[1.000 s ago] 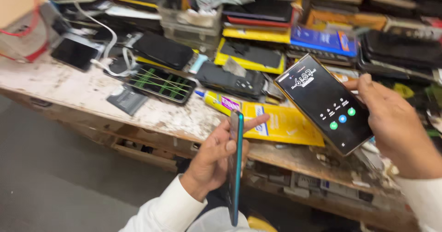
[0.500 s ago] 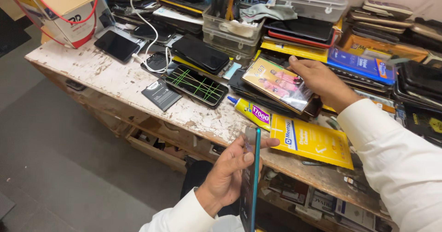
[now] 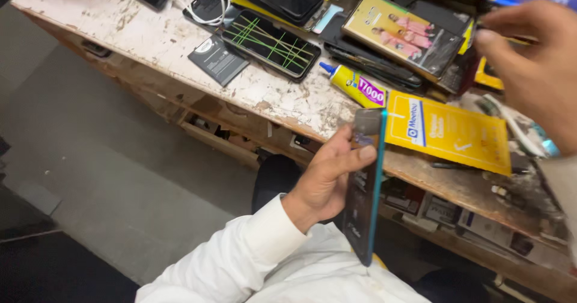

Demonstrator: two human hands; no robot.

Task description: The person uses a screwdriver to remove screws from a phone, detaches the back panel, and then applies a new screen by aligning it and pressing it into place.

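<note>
My left hand point(image 3: 327, 180) is gripping a teal-edged phone point(image 3: 365, 189) upright; my right hand point(image 3: 535, 68), fingers loosely curled and holding nothing I can see, is hovering over the cluttered bench point(image 3: 162, 38).

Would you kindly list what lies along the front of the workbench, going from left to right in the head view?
Dark flat battery → phone with green lines across its screen → yellow glue tube → teal-edged phone held on edge in the left hand → yellow packet → right hand.

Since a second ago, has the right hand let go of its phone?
Yes. The phone now lies on the bench pile behind the glue tube; the right hand hovers empty beside it.
</note>
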